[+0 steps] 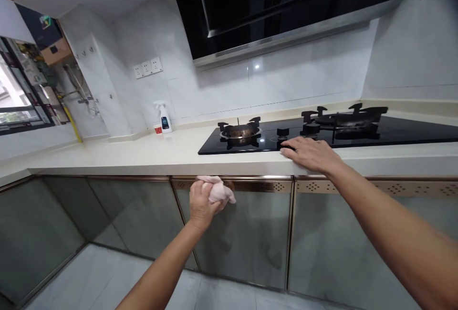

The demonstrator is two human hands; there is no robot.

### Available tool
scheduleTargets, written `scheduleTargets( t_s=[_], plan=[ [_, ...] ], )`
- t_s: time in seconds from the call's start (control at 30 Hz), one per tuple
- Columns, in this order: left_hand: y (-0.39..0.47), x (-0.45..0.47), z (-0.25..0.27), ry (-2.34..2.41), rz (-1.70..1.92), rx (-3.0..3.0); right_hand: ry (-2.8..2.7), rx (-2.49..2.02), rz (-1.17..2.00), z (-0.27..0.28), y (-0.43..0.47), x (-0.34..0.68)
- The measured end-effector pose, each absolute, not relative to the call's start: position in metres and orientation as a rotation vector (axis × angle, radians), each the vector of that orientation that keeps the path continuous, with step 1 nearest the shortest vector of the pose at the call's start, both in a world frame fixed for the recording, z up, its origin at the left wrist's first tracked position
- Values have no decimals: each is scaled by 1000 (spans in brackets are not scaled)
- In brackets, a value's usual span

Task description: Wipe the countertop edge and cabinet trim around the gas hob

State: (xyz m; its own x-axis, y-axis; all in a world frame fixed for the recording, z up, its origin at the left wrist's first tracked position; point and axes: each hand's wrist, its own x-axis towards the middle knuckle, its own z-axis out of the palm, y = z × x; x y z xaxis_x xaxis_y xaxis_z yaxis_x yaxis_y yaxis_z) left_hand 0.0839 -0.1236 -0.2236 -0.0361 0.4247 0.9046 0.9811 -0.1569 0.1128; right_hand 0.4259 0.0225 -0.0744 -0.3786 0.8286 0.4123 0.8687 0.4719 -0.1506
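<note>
A crumpled pale pink cloth is bunched in my left hand, whose fingers are closed around it. The cloth is against the upper part of a glass cabinet door, by its metal top strip. My right hand lies on the front edge of the black gas stove, fingers stretched out flat and holding nothing. Just behind those fingers stand the stove's black knobs.
A white spray bottle stands by the wall beside a small red-and-white item. The cream countertop runs leftward toward a window. Overhead hangs a black range hood. Two burners sit on the stove.
</note>
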Motion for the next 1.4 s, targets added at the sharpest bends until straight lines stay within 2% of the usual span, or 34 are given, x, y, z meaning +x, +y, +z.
scheduleTargets(
  t_s=[0.3, 0.43, 0.67, 0.87, 1.07, 1.2, 1.4],
  plan=[
    [-61, 280, -208, -1182, -735, -2062, -2301, -1424, -146, -67, 13, 424],
    [-50, 312, -208, -1231, -606, -2080, -2302, -1421, -157, -66, 12, 426],
    [-68, 219, -201, -1105, -468, -2118, -2319, -1398, -162, -71, 18, 431],
    [-117, 87, -189, -1396, -524, -2052, -2324, -1372, -173, -74, 20, 432],
    [-168, -26, -183, -1766, -602, -1707, -2318, -1392, -155, -75, 20, 430],
    [-171, -44, -184, -1890, -674, -1586, -2304, -1411, -141, -75, 20, 428],
    [-159, 4, -191, -1845, -741, -1525, -2293, -1401, -128, -75, 22, 426]
  ],
)
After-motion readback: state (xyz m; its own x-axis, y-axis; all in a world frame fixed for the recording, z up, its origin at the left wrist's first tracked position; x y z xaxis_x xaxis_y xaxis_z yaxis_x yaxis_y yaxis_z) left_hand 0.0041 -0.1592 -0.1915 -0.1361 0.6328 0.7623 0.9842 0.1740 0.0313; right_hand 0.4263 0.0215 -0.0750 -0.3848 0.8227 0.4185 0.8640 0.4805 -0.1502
